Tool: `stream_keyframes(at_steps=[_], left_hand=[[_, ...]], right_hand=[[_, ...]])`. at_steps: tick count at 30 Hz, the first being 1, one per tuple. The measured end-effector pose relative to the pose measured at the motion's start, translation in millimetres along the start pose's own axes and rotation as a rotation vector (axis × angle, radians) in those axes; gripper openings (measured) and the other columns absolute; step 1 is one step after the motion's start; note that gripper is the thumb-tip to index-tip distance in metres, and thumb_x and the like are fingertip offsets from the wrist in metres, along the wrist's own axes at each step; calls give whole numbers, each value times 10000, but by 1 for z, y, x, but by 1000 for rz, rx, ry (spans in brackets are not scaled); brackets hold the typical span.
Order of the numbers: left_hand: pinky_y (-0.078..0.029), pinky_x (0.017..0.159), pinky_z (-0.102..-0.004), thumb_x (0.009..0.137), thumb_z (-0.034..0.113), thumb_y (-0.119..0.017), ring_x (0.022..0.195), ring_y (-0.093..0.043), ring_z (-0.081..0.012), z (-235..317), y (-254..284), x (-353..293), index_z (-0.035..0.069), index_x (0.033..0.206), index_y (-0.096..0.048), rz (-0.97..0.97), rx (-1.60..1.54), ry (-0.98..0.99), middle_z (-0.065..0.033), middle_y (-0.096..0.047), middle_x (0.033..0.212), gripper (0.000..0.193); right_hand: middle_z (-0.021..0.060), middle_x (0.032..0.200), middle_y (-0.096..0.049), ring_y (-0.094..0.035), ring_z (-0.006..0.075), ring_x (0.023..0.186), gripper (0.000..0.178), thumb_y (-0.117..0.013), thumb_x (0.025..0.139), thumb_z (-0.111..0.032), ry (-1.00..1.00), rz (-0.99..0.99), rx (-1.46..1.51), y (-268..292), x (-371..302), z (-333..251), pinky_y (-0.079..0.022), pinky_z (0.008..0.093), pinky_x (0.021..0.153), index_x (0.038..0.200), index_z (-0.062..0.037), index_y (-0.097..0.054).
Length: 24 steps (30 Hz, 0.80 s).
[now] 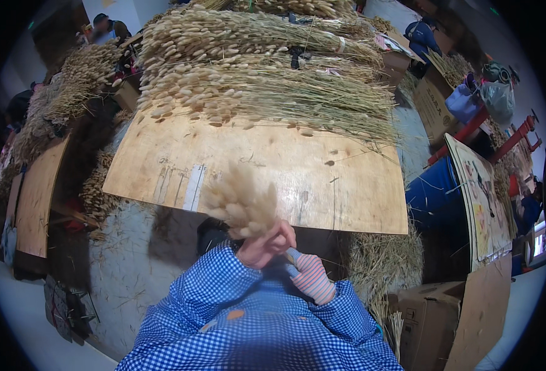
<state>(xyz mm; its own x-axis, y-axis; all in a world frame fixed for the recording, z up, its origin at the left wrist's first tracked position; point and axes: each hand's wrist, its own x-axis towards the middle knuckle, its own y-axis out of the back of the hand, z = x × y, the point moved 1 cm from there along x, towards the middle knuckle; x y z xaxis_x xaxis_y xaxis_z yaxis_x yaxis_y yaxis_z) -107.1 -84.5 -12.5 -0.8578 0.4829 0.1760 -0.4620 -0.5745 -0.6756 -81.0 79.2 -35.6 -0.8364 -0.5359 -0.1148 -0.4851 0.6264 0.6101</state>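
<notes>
A bunch of dried bunny-tail grass [241, 201], its fluffy cream heads fanned up and to the left, is in my left hand [265, 242]. That hand is bare and closed around the bunch just below the heads, in front of the table's near edge. My right hand [313, 278] wears a pink-and-grey striped glove with bluish fingertips. It touches the left hand from below and right, closed where the stems come down. The stems themselves are mostly hidden by my hands and sleeves.
A plywood table [273, 164] lies ahead, with a thick heap of bunny-tail grass [254, 80] across its far half. A white paper strip [194, 187] lies near its front edge. Cardboard boxes [430, 318] and loose straw [385, 263] are at the right. Other people work at the back.
</notes>
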Motion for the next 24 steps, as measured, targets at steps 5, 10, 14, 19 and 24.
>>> stream_keyframes(at_steps=[5, 10, 14, 19, 24], left_hand=[[-223, 513, -242, 960, 462, -485, 540, -257, -77, -1, -1, -7, -43, 897, -600, -27, 44, -21, 42, -303, 599, 522], [-233, 500, -225, 937, 394, -538, 550, -287, -49, 2, 6, -8, -34, 956, -589, -110, 70, 106, 60, -338, 616, 431], [-244, 491, -219, 916, 348, -563, 554, -308, -34, 6, 3, -8, -18, 984, -592, -73, 101, 133, 71, -366, 628, 373], [-291, 509, -219, 863, 285, -601, 561, -388, -95, 18, -4, -9, -44, 851, -623, 24, 121, 90, -22, -464, 646, 329], [-272, 481, -216, 910, 339, -578, 545, -369, -87, 15, 3, -7, -20, 818, -615, -20, -22, 113, -24, -461, 641, 373]], right_hand=[[159, 1057, -640, -627, 255, 992, 553, -684, 788, -294, 73, -113, 306, 49, 5, -22, -500, 353, 865, 1235, -1, -542], [55, 1006, -622, -576, 110, 927, 509, -725, 803, -294, 68, 135, 647, 95, 38, -55, -479, 269, 840, 1176, 25, -587], [114, 981, -656, -606, 152, 899, 399, -661, 844, -220, 285, 56, 638, 103, 62, -88, -497, 287, 813, 1141, 42, -606], [95, 857, -680, -630, 142, 800, 221, -639, 845, -98, 277, -87, 590, 103, 81, -110, -510, 280, 728, 1021, 34, -663], [125, 824, -680, -655, 192, 764, 206, -631, 839, -132, 404, -85, 304, 108, 84, -114, -512, 299, 706, 994, -4, -675]])
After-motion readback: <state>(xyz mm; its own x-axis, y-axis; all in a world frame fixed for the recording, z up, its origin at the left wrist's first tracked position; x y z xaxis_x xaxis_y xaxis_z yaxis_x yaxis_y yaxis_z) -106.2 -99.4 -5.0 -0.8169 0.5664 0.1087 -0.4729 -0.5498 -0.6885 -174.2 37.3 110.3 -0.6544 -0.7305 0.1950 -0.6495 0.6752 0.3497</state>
